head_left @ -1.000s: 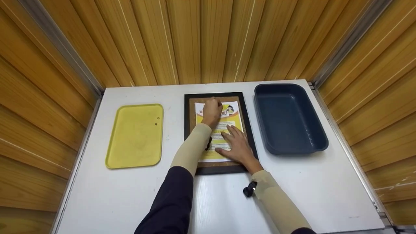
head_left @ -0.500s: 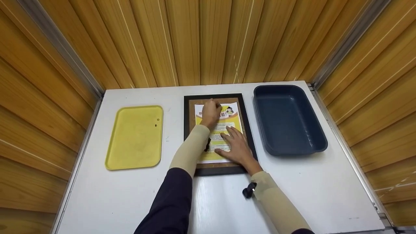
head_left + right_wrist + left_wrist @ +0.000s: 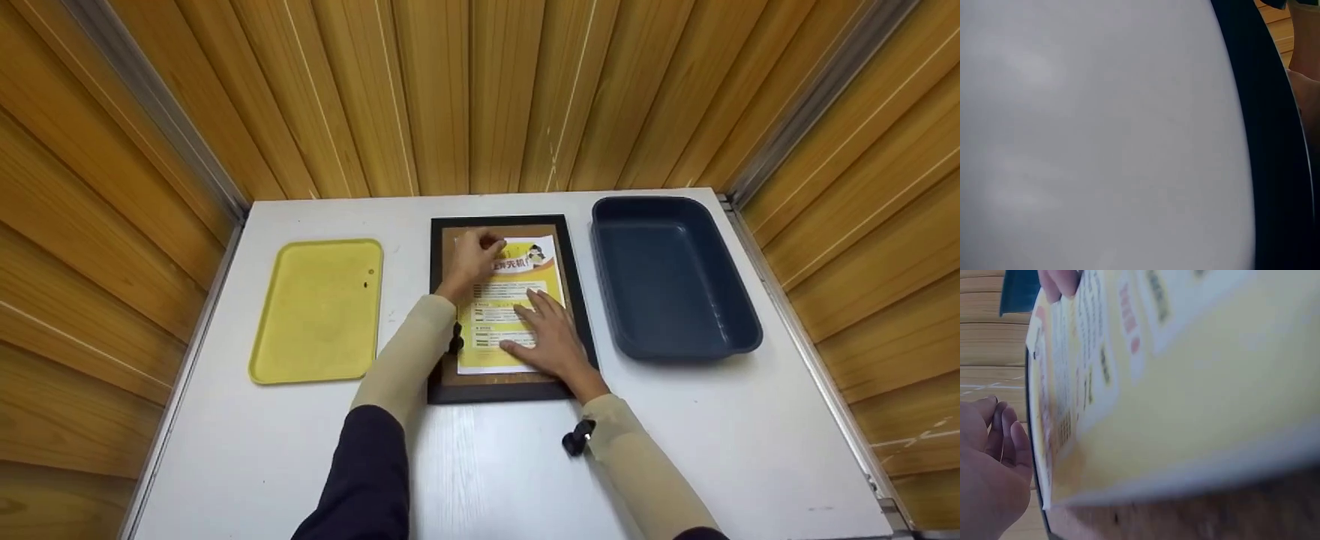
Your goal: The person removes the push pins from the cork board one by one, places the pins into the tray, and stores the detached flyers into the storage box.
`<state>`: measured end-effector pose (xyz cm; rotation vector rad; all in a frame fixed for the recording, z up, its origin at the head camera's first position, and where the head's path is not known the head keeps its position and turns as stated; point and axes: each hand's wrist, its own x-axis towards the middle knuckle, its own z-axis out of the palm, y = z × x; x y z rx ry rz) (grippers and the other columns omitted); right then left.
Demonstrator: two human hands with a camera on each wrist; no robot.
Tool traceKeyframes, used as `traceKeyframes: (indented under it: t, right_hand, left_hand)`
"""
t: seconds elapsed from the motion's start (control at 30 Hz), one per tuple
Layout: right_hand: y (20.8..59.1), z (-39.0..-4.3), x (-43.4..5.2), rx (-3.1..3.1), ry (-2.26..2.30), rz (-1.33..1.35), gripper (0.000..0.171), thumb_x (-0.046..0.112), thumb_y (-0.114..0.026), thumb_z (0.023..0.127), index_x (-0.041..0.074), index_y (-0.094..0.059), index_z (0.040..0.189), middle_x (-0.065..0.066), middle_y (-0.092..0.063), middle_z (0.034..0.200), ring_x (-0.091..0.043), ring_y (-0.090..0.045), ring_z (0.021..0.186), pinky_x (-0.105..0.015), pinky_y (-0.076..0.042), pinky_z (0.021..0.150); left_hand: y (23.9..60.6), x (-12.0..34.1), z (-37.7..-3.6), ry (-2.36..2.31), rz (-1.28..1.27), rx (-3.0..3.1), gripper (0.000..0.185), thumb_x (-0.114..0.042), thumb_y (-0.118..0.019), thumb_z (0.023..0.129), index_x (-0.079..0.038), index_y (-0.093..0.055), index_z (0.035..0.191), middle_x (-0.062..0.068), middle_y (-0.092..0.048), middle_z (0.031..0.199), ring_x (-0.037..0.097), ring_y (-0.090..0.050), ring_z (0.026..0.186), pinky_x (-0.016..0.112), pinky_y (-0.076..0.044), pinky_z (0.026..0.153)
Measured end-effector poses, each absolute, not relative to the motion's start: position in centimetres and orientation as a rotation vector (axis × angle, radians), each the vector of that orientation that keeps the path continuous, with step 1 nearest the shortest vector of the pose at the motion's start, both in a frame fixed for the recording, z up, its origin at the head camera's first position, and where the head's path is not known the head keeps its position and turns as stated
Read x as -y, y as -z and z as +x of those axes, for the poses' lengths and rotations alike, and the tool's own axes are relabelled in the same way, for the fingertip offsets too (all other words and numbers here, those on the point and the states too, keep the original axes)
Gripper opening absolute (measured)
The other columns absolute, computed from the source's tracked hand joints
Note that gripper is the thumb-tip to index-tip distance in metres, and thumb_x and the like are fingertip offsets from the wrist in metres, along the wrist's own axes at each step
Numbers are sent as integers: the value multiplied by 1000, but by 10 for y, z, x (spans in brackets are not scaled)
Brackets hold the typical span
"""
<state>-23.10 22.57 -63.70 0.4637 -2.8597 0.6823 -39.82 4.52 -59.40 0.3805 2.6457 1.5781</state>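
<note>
A yellow and white flyer (image 3: 517, 296) lies on a black-framed cork board (image 3: 442, 375) in the middle of the white table. My left hand (image 3: 472, 256) sits at the flyer's top left corner. Its fingers are curled and the thumb is against them, pinching something too small to make out. In the left wrist view the left hand (image 3: 991, 467) lies curled beside the blurred flyer (image 3: 1185, 382). My right hand (image 3: 546, 334) lies flat with straight fingers on the flyer's lower right part. The right wrist view shows only the white table (image 3: 1100, 135) and the board's black frame (image 3: 1275, 169).
A yellow tray (image 3: 315, 330) lies left of the board with two small dark specks (image 3: 367, 279) near its far right corner. A dark blue bin (image 3: 742, 315) stands right of the board. Wooden slat walls close in the table on three sides.
My left hand has slid from the flyer's top middle to its top left corner, and the forearm has swung left. The right hand stays pressed on the flyer.
</note>
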Motion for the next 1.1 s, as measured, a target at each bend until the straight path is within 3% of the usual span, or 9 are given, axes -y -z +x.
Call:
traceKeyframes:
  t: [0.27, 0.5, 0.7, 1.1]
  right_hand:
    - [637, -231, -229, 2852, -667, 457, 86, 72, -67, 88, 13, -61, 150, -17, -37, 168, -41, -29, 155, -67, -21, 122]
    - [636, -233, -229, 2841, -649, 471, 85, 72, -67, 89, 13, -61, 149, -17, -38, 167, -41, -30, 154, -67, -23, 121]
    - [635, -233, -230, 2874, -664, 454, 86, 73, -67, 89, 14, -60, 151, -16, -36, 169, -39, -27, 156, -66, -21, 122]
    - [637, -232, -230, 2834, -699, 464, 84, 70, -69, 89, 13, -61, 150, -16, -38, 167, -39, -29, 155, -68, -22, 121]
  left_hand:
    - [575, 11, -403, -1563, 495, -2726, 19, -17, -67, 106, -5, -74, 118, 5, -72, 109, 17, -66, 100, 32, -54, 89]
    - [564, 79, -416, -1606, 412, -2833, 12, -11, -69, 104, -2, -75, 109, 11, -73, 103, 22, -65, 95, 34, -53, 85]
    - [567, 127, -411, -1506, 250, -2870, 13, -13, -68, 105, -4, -74, 112, 11, -70, 106, 23, -62, 97, 35, -52, 87]
    - [580, 177, -398, -1398, 79, -2839, 18, -12, -63, 107, -3, -73, 118, 11, -70, 112, 24, -64, 100, 39, -54, 83]
